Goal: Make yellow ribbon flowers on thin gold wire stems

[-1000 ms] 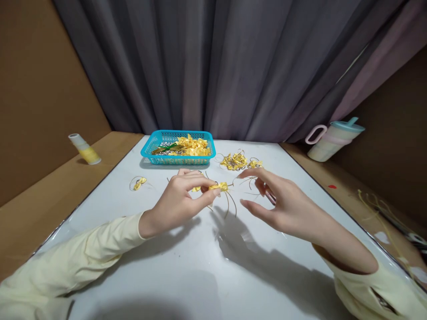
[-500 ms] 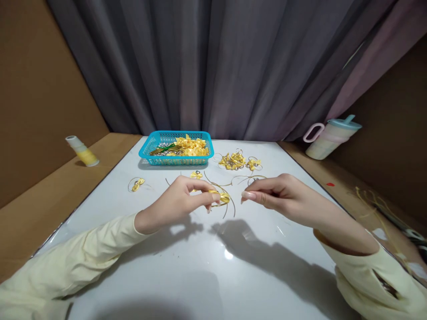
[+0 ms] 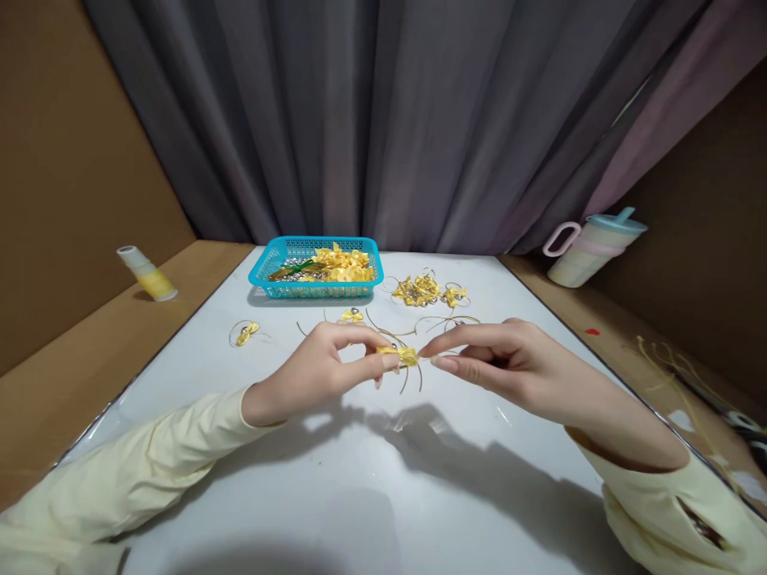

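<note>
My left hand (image 3: 327, 369) pinches a small yellow ribbon bow (image 3: 400, 354) with thin gold cord loops hanging from it, held just above the white table (image 3: 335, 479). My right hand (image 3: 509, 363) has thumb and forefinger closed in a pinch at the bow's right end, touching it. More gold cord loops (image 3: 431, 323) lie on the table behind both hands. A single bow (image 3: 352, 315) lies just beyond my left fingers.
A blue mesh basket (image 3: 264, 271) of yellow bows stands at the back. A pile of finished bows (image 3: 419, 289) lies right of it and one bow (image 3: 247, 331) at the left. A thread spool (image 3: 147, 272) lies far left; a lidded cup (image 3: 590, 249) stands far right.
My right hand went from spread open to a pinch and moved left until its fingertips met the bow. My left hand lowered slightly, still holding the bow.
</note>
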Tool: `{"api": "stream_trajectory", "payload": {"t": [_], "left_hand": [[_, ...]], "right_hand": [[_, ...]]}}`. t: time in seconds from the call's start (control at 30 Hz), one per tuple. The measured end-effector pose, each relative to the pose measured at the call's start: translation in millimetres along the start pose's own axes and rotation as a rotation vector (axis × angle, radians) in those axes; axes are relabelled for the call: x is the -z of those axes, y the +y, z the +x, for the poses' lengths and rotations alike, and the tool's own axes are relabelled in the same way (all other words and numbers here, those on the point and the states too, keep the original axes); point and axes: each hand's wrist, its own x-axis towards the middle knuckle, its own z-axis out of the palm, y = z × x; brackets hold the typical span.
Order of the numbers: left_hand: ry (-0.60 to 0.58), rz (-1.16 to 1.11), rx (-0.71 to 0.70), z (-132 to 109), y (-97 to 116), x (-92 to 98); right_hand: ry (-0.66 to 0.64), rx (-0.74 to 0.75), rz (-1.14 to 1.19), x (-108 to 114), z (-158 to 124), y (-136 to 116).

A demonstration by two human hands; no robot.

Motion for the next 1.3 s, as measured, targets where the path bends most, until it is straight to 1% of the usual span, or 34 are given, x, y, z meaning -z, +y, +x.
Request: {"api": "stream_trajectory", "payload": {"t": [0.07,0.17,0.27,0.37,0.53,0.67,0.87,1.0,1.1,1.2,1.3], "left_hand": [[0.021,0.066,-0.13,-0.6,-0.4,-0.7],[0.026,0.176,-0.335,-1.7,-2.1,-2.4],[0.031,0.282,-0.468,-3.4,-4.7,-5.1],[0.065,0.398,-0.548,-4.7,-7.7,-7.3],[0.219,0.616,-0.62,-4.9,-10.9,-7.9],[0.283,0.699,-0.696,-4.9,-9.7,-7.0],[0.316,0.695,-0.72,-4.4,-9.1,-5.9],[0.353,0.635,-0.665,-1.7,-13.3,-3.7],[0.359,0.589,-0.626,0.1,-16.7,-2.4],[0.373,0.561,-0.619,0.2,-18.6,-2.3],[0.379,0.542,-0.602,-0.1,-18.9,-2.7]], "right_hand": [[0.033,0.04,-0.052,-1.0,-2.5,-2.5],[0.124,0.129,-0.202,-1.6,-5.9,-5.1],[0.166,0.198,-0.317,-1.4,-8.5,-6.4],[0.172,0.213,-0.373,-2.1,-11.6,-7.4],[0.175,0.169,-0.48,-8.5,-19.8,-12.1],[0.203,0.208,-0.541,-14.6,-24.4,-19.1],[0.261,0.241,-0.578,-16.3,-27.9,-22.1],[0.292,0.207,-0.579,-13.1,-31.7,-23.6],[0.27,0.195,-0.56,-12.3,-33.6,-27.3],[0.244,0.215,-0.536,-13.4,-33.9,-29.8],[0.239,0.202,-0.541,-14.3,-34.8,-29.5]]}}
